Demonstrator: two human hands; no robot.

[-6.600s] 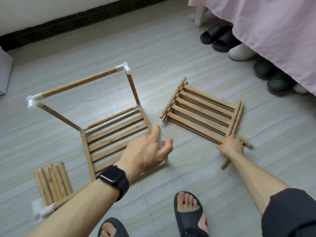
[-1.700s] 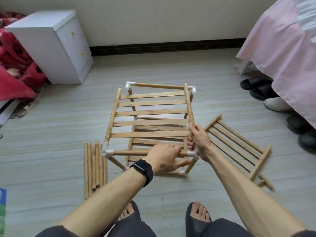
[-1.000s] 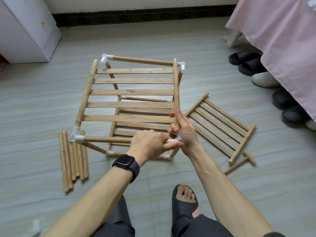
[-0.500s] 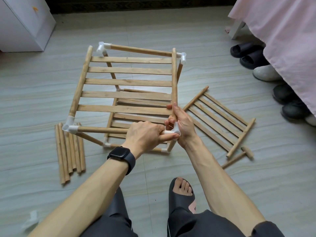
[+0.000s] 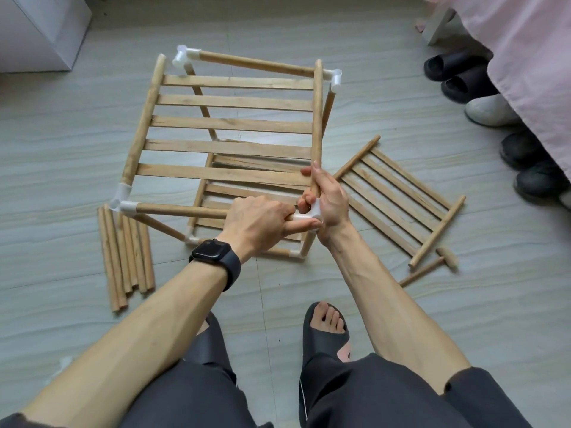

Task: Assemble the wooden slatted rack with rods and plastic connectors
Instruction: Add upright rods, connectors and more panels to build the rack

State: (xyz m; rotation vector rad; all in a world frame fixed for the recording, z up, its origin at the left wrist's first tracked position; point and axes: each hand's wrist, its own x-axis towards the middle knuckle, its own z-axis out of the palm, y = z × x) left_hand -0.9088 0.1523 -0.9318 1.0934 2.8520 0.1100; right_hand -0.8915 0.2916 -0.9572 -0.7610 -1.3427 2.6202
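Note:
The partly built rack stands on the floor, with a slatted shelf [image 5: 228, 125] lying on its top frame. White plastic connectors [image 5: 122, 199] join the rods at the corners. My left hand [image 5: 259, 220] grips the front top rod [image 5: 173, 210] near the front right corner. My right hand [image 5: 327, 199] grips the shelf's right side rod [image 5: 317, 125] just above the white corner connector [image 5: 312, 213], which sits between both hands. A lower slatted shelf [image 5: 247, 163] shows through the slats.
A loose slatted panel [image 5: 401, 199] lies on the floor to the right, with a small wooden mallet [image 5: 432, 268] beside it. Several spare rods [image 5: 126, 254] lie at the left. Shoes [image 5: 457, 72] and a pink bedcover are at the far right, a white cabinet [image 5: 40, 29] at the top left.
The view has tilted down and closer. Both hands stay at the front right corner, gripping the rods round the connector; the shelf now lies on the rack's top frame.

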